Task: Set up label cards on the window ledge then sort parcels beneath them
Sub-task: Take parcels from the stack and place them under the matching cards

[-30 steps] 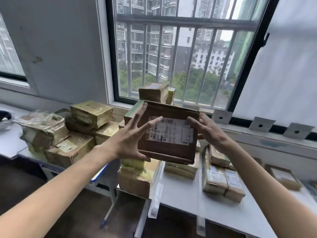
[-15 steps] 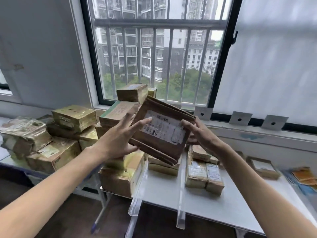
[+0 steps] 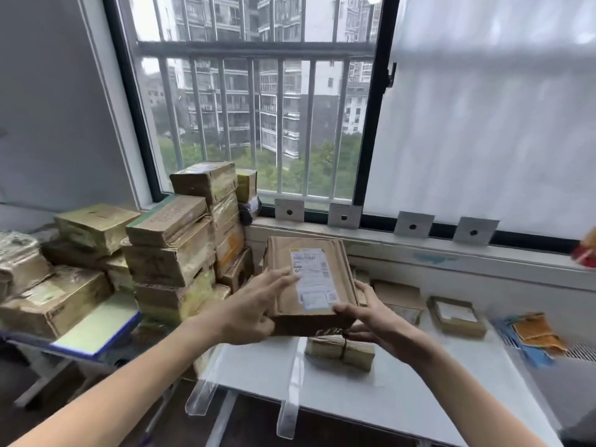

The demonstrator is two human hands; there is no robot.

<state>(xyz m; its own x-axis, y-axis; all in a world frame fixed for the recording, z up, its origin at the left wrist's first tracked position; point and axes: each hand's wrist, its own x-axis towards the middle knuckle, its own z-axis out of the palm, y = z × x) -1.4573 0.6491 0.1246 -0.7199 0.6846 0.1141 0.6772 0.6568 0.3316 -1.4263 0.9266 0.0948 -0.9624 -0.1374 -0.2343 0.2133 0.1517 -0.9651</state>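
A white table (image 3: 387,398) stands under the window ledge (image 3: 419,243); stacked parcels (image 3: 180,253) crowd its left; above it a brown parcel (image 3: 309,285) is gripped by the left hand (image 3: 258,304) and right hand (image 3: 371,317), fingers curled round its edges; four label cards (image 3: 414,224) line the ledge.

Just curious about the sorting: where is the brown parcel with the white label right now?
In the head view, centre: the brown parcel is held between the left hand and right hand, above the white table.
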